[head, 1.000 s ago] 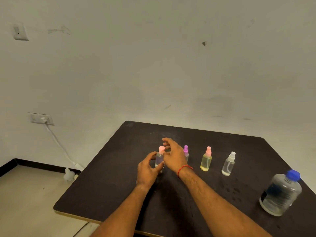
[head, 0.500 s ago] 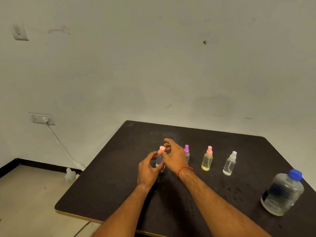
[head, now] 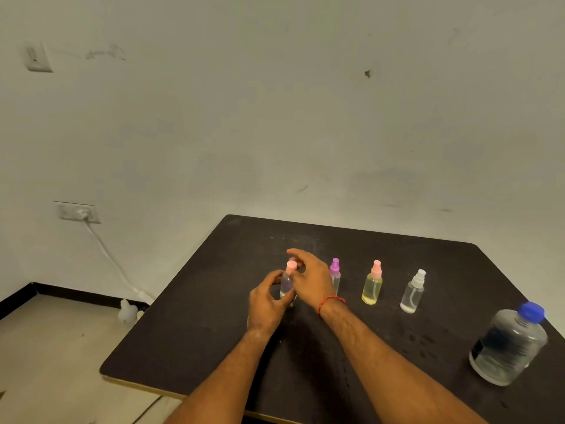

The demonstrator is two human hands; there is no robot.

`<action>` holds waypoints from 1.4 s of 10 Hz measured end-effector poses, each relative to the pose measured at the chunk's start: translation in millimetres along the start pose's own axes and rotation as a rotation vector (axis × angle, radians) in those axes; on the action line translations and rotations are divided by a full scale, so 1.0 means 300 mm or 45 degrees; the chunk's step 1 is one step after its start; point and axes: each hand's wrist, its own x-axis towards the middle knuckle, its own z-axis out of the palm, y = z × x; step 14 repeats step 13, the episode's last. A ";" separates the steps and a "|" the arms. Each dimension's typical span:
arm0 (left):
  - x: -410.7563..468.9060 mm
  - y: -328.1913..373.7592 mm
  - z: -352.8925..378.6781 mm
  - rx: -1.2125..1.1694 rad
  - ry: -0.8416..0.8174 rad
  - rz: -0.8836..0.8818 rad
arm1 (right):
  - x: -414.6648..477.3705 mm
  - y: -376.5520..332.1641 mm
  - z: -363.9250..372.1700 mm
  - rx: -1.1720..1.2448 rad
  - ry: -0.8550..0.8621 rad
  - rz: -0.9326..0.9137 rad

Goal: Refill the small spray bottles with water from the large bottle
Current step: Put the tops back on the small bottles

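Four small spray bottles stand in a row on the dark table (head: 214, 316). My left hand (head: 267, 302) grips the body of the leftmost one, a purple-tinted bottle with a pink cap (head: 288, 281). My right hand (head: 310, 278) curls over that pink cap, fingertips on it. To the right stand a purple-capped bottle (head: 335, 272), partly hidden by my right hand, a yellow bottle with a pink top (head: 372, 284) and a clear bottle with a white top (head: 412, 293). The large clear bottle with a blue cap (head: 509, 345) stands shut at the right.
Water drops (head: 419, 339) speckle the table between the row and the large bottle. A wall socket (head: 79, 213) with a white cable hangs left of the table, and a small white object (head: 127, 312) lies on the floor beneath it.
My right hand's fingers have shifted slightly around the pink cap while my left hand keeps its grip on the bottle. The other bottles have not moved.
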 end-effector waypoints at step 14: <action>0.084 -0.029 0.037 0.121 -0.104 -0.263 | -0.297 0.159 -0.206 0.127 0.242 0.171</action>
